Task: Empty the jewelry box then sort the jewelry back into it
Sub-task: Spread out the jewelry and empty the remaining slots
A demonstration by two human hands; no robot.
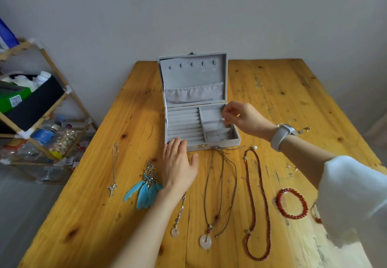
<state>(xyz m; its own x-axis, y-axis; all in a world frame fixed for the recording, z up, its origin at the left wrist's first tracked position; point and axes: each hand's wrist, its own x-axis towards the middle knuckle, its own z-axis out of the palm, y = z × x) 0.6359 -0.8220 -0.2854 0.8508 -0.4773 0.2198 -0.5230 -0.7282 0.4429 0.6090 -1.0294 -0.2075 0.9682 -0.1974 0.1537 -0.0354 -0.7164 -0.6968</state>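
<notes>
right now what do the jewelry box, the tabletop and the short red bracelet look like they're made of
Jewelry box: grey velvet-like fabric, matte and soft-looking, with a gathered cloth pocket in the lid.
Tabletop: varnished wooden planks, with knots, grain and worn patches.
Red bracelet: round, glossy, translucent beads, perhaps stone or glass; I cannot tell which.

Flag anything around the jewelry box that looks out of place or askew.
The grey cord necklace has its knotted end lying against the front of the jewelry box near the clasp. A few tiny pieces lie scattered apart beyond the right hand. Otherwise the jewelry is laid out neatly.
</notes>
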